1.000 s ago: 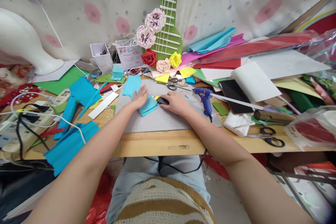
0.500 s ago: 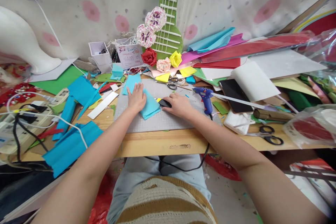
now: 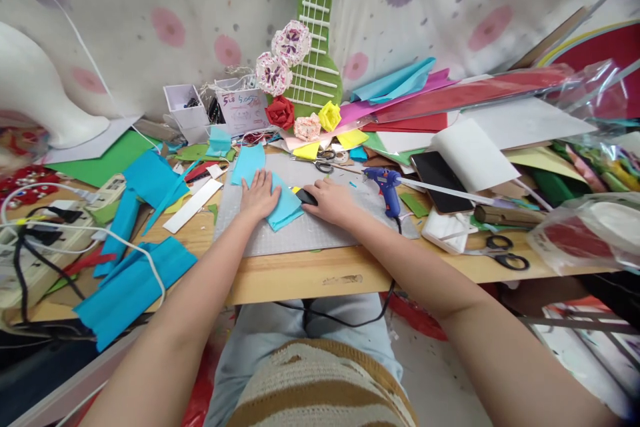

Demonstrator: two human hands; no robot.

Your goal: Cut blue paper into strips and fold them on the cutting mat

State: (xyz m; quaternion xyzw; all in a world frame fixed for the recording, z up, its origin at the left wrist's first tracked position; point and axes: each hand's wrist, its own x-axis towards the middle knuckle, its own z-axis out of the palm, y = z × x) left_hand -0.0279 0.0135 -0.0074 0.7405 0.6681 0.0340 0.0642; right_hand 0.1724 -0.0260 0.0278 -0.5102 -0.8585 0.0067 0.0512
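Pale blue paper (image 3: 285, 208) lies on the grey mat (image 3: 353, 232), directly before me. Its right edge is at the yellow end of the tool (image 3: 307, 197); whether the two touch, I cannot tell. Another pale blue piece (image 3: 251, 159) lies just beyond my fingers; whether it joins the first is hidden.

Left hand (image 3: 260, 197): palm down, fingers extended and somewhat spread, laid over the paper's left side. It presses rather than pinches; nothing appears gripped between finger and thumb.

Right hand (image 3: 327, 199): fingers curled over the black tool, which is low at the mat. I judge the hold closed and secure, though my palm's underside is not visible.

Handling assessment: the paper looks thin, soft and very light, with a slightly crinkled surface. I expect it to crease, stretch or tear under a hard pull, and to slide if left unweighted. Recommended hold: flat fingers near the edge being worked, pressure even, fingertips clear of the tool's end. To lift it, I would take the free near corner lightly. The tool looks small, stiff and probably light; best held by its black body.

Surroundings: the glue gun (image 3: 385, 188) rests to the right of my right hand, apart from it; scissors (image 3: 324, 164) lie toward the mat's far edge.
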